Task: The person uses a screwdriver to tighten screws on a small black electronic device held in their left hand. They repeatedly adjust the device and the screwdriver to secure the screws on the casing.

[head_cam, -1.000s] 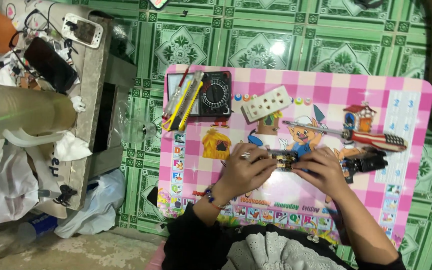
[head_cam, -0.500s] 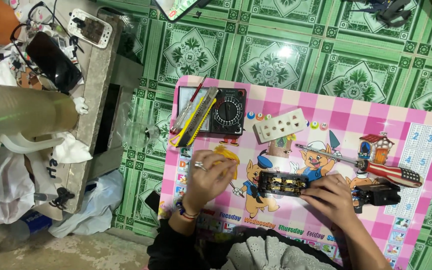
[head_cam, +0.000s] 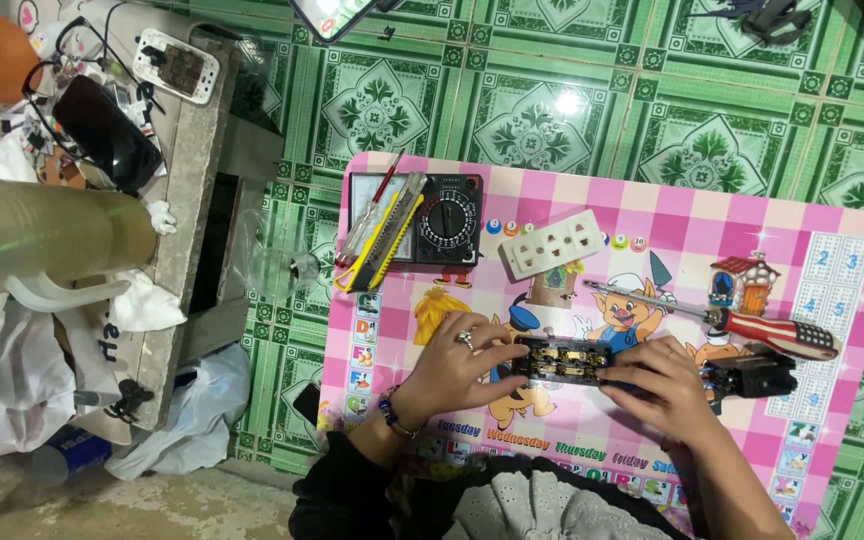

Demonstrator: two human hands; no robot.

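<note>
A black socket strip body with brass contacts lies on the pink checked table. My left hand, with a ring and a bead bracelet, holds its left end. My right hand grips its right end. The strip's white cover plate with holes lies farther back. A screwdriver with a red striped handle rests to the right, above a small black part.
A black multimeter with a yellow utility knife and a pen on it sits at the table's back left. A grey bench to the left carries phones and cables. Plastic bags lie on the green tiled floor.
My left hand has come back from the left and closed on the strip's left end. The view has shifted slightly, with the table lower and further right in frame.
</note>
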